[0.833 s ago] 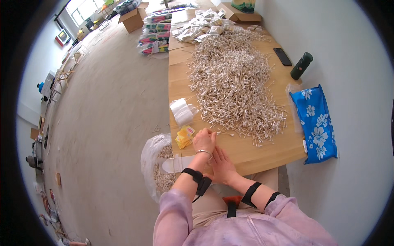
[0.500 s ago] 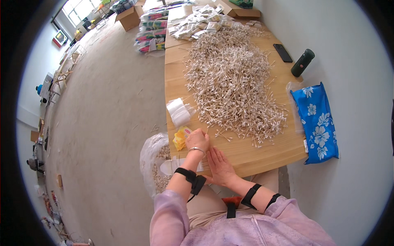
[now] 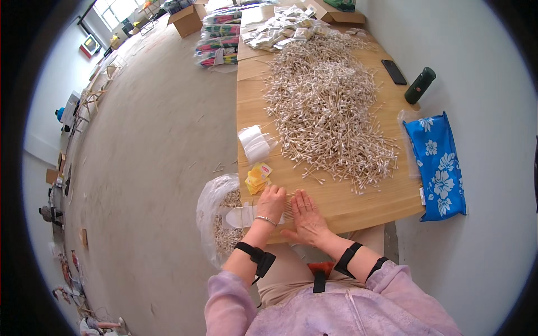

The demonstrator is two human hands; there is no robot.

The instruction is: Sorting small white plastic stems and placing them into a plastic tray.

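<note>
Hands are working at the near edge of the bench (image 3: 392, 196), in the lower centre of the frame, over a small row of cotton swabs (image 3: 287, 208) lying side by side between them. The left hand (image 3: 271, 204) is curling loosely with its fingertips pressing down on the row's left side, gripping nothing that shows; the right hand (image 3: 306, 215) is lying flat and released, palm down, just beside it. Evening the row seems to be the step in hand, and doing it well likely means keeping both palms low and squeezing inward gently, so the thin sticks are staying parallel rather than rolling over one another. A clear sleeve (image 3: 238, 215) is jutting past the bench edge at the left, over a plastic bag (image 3: 216, 221) partly filled with swabs, so stray sticks could be slipping off there. Yellow packets (image 3: 256, 179) are sitting just above the left hand, and the big swab heap (image 3: 328, 106) is filling the upper centre, well clear
</note>
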